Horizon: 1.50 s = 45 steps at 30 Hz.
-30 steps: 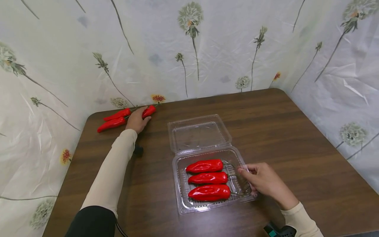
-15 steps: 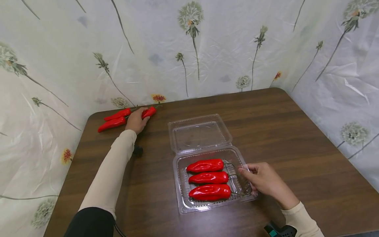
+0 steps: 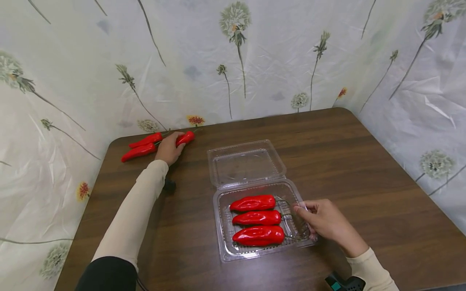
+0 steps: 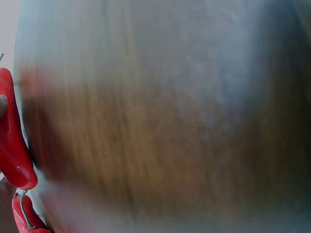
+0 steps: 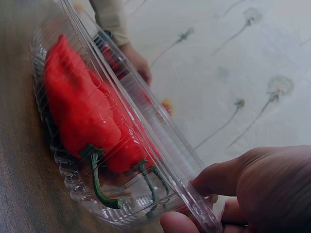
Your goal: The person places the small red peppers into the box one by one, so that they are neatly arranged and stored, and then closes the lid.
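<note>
At the back left of the table, my left hand [image 3: 168, 149] grips a red chili pepper [image 3: 186, 138]. A fingertip shows against this pepper's side at the edge of the left wrist view. Two more red chili peppers [image 3: 140, 152] lie just left of that hand. My right hand [image 3: 327, 220] pinches the right rim of a clear plastic clamshell box [image 3: 217, 226], thumb on the inner side. Three red chili peppers [image 3: 257, 218] lie side by side in the box, their green stems [image 5: 99, 187] towards the right hand. The box's lid [image 3: 245, 163] is folded back behind it.
The brown wooden table [image 3: 349, 161] reaches to a flower-printed sheet [image 3: 273, 52] at the back and sides. A small black object [image 3: 169, 186] shows beside the left forearm. A black device [image 3: 344, 282] sits by the right wrist.
The pepper in my left hand has shifted very slightly to the right. My right hand, the box and the peppers in it look still.
</note>
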Tool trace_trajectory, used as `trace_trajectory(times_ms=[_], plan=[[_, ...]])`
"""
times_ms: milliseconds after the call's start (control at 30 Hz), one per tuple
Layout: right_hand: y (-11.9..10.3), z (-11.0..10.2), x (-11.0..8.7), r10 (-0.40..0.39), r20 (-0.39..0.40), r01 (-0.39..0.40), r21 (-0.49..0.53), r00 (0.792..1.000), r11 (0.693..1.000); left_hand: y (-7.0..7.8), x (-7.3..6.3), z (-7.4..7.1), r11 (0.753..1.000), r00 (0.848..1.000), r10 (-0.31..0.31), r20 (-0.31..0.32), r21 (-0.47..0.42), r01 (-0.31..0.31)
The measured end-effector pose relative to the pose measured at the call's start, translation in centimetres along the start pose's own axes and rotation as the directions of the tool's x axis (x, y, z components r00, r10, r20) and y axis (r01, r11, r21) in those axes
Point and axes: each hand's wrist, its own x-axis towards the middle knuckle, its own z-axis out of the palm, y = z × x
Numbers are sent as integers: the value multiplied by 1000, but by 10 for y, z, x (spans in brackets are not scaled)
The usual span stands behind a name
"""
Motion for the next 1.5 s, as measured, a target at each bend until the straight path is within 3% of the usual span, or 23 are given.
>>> trace_trajectory(times_ms=[633,900,1500], plan=[[0,0,1,-1,9,1,1,1000,1000,17,-8,-4,998,999,47,-12,-30,-47],[0,0,0,-1,12,1,-7,1000,1000,27,-10,-4,993,996,93,-11,-66,-94],[-1,1,1,-14,0,14,-9,1000,1000,29,-15,-4,986,989,145,-33,-82,-147]])
